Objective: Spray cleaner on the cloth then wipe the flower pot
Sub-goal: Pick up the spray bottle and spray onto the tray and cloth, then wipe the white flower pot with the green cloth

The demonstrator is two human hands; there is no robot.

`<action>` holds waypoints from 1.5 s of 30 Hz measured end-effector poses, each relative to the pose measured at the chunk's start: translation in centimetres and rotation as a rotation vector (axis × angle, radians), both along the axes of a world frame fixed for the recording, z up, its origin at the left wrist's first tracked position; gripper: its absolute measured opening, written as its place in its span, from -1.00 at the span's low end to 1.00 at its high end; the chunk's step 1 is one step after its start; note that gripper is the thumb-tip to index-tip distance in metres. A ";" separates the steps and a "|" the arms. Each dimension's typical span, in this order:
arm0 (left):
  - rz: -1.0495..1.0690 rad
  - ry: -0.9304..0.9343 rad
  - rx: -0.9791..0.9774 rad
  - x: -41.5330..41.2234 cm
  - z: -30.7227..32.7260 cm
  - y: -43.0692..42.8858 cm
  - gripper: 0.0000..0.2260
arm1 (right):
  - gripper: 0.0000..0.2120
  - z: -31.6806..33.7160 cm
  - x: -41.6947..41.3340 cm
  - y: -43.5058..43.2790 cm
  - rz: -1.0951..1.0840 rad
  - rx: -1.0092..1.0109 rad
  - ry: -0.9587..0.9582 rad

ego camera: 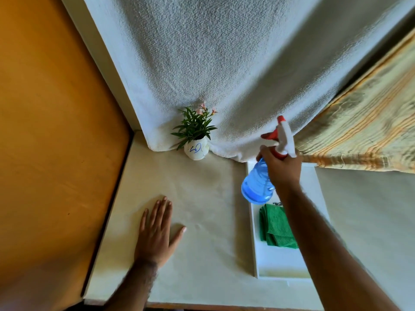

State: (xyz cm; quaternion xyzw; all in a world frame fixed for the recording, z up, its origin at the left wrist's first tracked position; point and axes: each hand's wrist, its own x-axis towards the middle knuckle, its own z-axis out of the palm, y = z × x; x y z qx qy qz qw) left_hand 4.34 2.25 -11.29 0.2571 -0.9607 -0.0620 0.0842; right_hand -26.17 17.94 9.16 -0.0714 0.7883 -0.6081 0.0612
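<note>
L hand (157, 234) lay flat, fingers spread, on desk (202, 221) near left edge. Flower pot (196, 150) stood at back edge w/ plant. R hand (280, 167) wrapped tight round spray bottle (258, 185) neck, nozzle aimed off cloth (276, 225) in tray (280, 263): likely overspray onto towel (224, 75).

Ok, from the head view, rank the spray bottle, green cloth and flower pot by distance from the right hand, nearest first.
1. Spray bottle: gripped by the right hand, held above the white tray.
2. Green cloth: folded in the tray, just below the bottle.
3. Flower pot: far left of that hand, against the hanging white towel.
</note>
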 end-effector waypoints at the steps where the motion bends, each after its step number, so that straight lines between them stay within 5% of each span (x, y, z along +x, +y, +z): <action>1: -0.002 0.006 -0.003 -0.1 -0.1 0.0 -0.24 | -0.93 -0.3 -0.9 0.7 -0.020 -0.001 0.027; 9: -0.001 -0.016 0.008 -0.2 0.1 0.0 -0.23 | -0.79 -3.0 -4.3 3.2 0.021 0.057 0.244; 19: 0.010 -0.035 0.017 -0.1 0.2 -0.1 -0.21 | -0.77 -5.4 -5.2 3.5 0.078 0.018 0.179; 27: 0.009 -0.043 0.019 -0.2 0.1 -0.1 -0.21 | -0.49 -6.8 -4.1 5.1 0.082 0.064 0.038; 31: 0.010 -0.023 0.008 -0.1 0.1 0.0 -0.21 | -0.18 -8.5 -2.4 7.1 0.117 0.119 0.032; 35: 0.011 0.007 0.007 -0.1 0.1 0.0 -0.22 | -0.02 -10.7 2.3 11.9 0.168 0.408 0.168; 40: 0.016 0.025 0.011 -0.3 0.4 0.3 -0.24 | -0.08 -13.7 6.2 17.5 0.592 0.740 0.454; 45: 0.020 0.017 0.007 -0.3 0.4 0.2 -0.24 | -0.14 -15.8 5.3 18.3 0.642 0.808 0.604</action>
